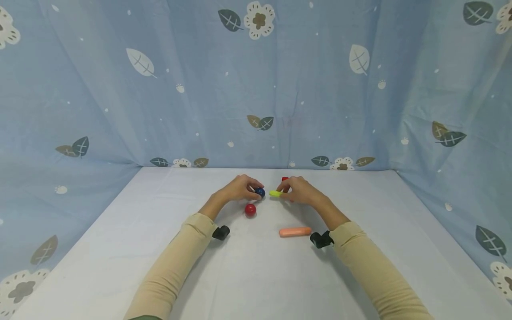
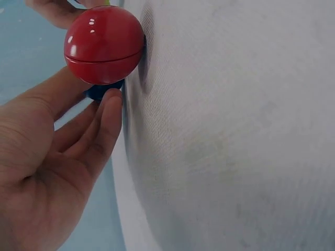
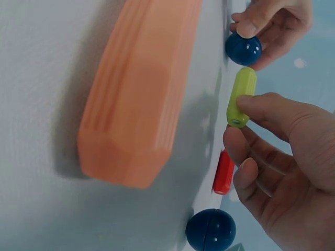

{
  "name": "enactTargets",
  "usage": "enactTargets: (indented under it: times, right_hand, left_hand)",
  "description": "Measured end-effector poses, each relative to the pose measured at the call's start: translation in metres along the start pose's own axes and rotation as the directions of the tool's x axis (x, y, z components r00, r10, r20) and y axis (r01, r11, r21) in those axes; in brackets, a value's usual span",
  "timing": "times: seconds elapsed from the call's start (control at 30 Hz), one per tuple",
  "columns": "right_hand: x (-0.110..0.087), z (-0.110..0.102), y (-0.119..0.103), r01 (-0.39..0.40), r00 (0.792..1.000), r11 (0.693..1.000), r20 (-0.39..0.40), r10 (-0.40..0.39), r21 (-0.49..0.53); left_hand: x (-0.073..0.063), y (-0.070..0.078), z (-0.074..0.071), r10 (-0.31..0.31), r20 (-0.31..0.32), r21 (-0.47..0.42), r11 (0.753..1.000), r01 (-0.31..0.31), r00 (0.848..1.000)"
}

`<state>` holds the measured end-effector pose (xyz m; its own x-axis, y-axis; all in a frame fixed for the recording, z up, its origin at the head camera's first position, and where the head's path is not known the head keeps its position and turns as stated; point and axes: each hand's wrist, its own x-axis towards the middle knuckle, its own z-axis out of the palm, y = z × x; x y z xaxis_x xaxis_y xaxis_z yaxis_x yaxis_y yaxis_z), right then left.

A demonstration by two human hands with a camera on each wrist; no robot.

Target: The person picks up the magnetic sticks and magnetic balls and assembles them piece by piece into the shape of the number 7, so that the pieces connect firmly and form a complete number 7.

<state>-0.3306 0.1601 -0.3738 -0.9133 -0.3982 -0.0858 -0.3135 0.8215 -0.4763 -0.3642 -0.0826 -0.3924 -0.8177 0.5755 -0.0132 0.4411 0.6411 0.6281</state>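
Near the far edge of the tabletop (image 1: 248, 275), the left hand (image 1: 239, 188) curls round a blue ball (image 1: 260, 193), likely against rolling, while the right hand (image 1: 302, 191) pinches a yellow-green stick (image 1: 274, 194), a grip apparently suited to its slimness.

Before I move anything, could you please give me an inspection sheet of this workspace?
Surface: white-covered table, with slight creases.
Job's things: dark blue ball and yellow-green stick, close together but apart.
Clutter: red ball, orange stick and red stick lie nearby; a second blue ball shows in the right wrist view.
Grippers: left hand holds the dark blue ball; right hand pinches the yellow-green stick.
Cables: nothing seen.
Surroundings: blue curtain with leaf and flower prints behind and at both sides.
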Motion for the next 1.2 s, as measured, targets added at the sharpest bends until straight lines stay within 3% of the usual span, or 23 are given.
enactTargets:
  times: [1.2]
  right_hand:
    - [0.0006, 0.0006, -0.0087, 0.009, 1.000, 1.000, 0.000, -0.009, -0.013]
  left_hand:
    - [0.0036, 0.0017, 0.0036, -0.031, 0.001, -0.055, 0.998, 0.031, 1.000]
